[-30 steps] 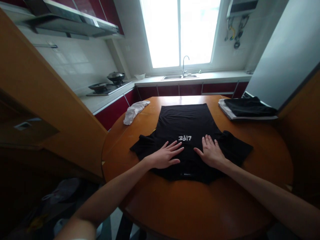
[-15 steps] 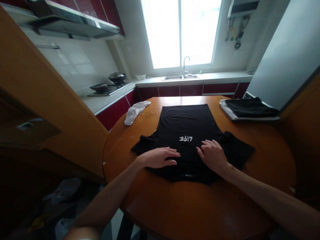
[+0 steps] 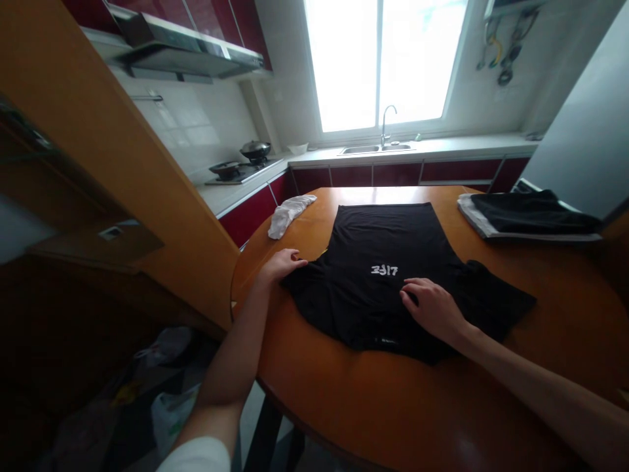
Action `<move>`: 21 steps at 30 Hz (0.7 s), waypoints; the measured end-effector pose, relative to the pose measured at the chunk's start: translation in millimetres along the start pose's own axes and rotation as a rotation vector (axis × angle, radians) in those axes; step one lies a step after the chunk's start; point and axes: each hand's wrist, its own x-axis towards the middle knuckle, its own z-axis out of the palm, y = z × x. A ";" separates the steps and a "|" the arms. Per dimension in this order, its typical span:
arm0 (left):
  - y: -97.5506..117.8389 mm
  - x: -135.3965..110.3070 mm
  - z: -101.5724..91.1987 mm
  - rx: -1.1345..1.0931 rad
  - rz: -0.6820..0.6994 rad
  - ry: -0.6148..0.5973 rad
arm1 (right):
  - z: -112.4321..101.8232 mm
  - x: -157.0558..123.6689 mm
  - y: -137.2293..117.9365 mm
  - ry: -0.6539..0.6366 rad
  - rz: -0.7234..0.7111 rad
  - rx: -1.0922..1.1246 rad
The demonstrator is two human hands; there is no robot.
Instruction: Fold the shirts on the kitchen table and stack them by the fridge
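A black T-shirt [image 3: 363, 295] lies spread on the round wooden table, its hem toward the window and its collar toward me. Small white lettering shows in its middle. My left hand [image 3: 282, 265] is at the left sleeve, thumb and fingers closed on the sleeve's edge. Over the shirt's right half rests my right hand [image 3: 433, 307], fingers loosely bent and apart, just right of the lettering, with nothing in it.
A crumpled white cloth [image 3: 289, 215] lies at the table's far left. Folded dark and white clothes [image 3: 535, 213] are stacked at the far right. Beyond the wooden table [image 3: 393, 406] are a counter with a sink [image 3: 361, 150] and a stove with pans [image 3: 255, 151].
My left hand has moved from the shirt's middle out to the left sleeve and closed on its edge. My right hand stays on the shirt. The view has shifted left.
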 end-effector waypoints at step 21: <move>4.3 -11.2 -2.6 -0.234 0.035 -0.203 | 1.3 2.8 3.2 0.000 -0.037 0.067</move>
